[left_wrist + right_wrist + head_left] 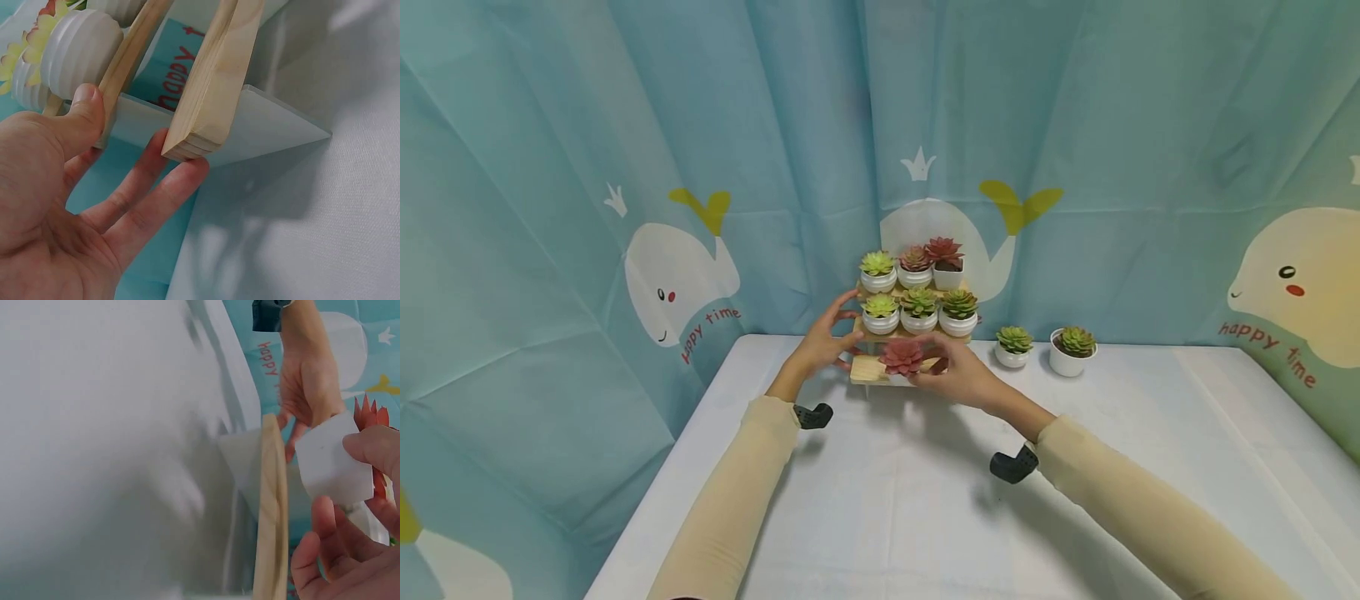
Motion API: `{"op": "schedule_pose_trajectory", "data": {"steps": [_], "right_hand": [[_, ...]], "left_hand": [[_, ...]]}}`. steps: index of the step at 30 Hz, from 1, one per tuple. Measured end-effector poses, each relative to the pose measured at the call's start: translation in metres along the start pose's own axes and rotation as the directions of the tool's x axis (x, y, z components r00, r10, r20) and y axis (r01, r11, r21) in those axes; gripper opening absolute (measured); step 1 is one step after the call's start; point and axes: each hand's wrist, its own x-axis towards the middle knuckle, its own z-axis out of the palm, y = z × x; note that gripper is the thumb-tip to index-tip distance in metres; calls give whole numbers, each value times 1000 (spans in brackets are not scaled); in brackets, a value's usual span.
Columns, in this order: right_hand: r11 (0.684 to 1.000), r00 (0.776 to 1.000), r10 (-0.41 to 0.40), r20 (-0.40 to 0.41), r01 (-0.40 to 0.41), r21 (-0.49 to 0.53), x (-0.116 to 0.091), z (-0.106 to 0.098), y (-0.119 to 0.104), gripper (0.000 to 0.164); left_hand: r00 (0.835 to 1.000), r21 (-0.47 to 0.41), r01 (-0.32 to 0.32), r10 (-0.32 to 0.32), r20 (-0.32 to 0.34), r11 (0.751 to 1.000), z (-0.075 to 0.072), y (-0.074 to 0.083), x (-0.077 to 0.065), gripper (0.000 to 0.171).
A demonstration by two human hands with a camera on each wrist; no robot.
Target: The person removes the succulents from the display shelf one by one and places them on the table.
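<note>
A three-tier plant stand (867, 369) with wooden shelves and clear side panels stands at the table's back. My left hand (822, 343) holds its left side: in the left wrist view, the thumb lies on the middle shelf (122, 62) end, and two fingertips touch the lowest shelf (209, 94) end. Just over the lowest shelf, my right hand (958, 372) pinches a red potted succulent (902, 357) by its white pot (331, 462), whose square underside shows in the right wrist view. Several potted succulents (919, 310) fill the two upper shelves, green and reddish.
Right of the stand, two green succulents stand on the white table (880, 517): a small round-potted one (1013, 346) and one in a larger white pot (1072, 350). A blue whale-print curtain (790, 167) hangs close behind the stand.
</note>
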Motion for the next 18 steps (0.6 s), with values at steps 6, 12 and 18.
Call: {"op": "schedule_pose_trajectory", "data": {"steps": [6,12,18], "right_hand": [[999,999,29,29,-30,16,-18,-23,3,57],[1000,999,21,27,-21,4,-37,-49,7,60],[999,999,47,-2,-47,-9,-54,-77,10,56]], "left_hand": [[999,12,31,-31,-8,999,0,0,1,77],[1000,0,31,-31,2,1000,0,0,1,78],[1000,-4,29,-29,1,1000,-1,1,0,78]]}}
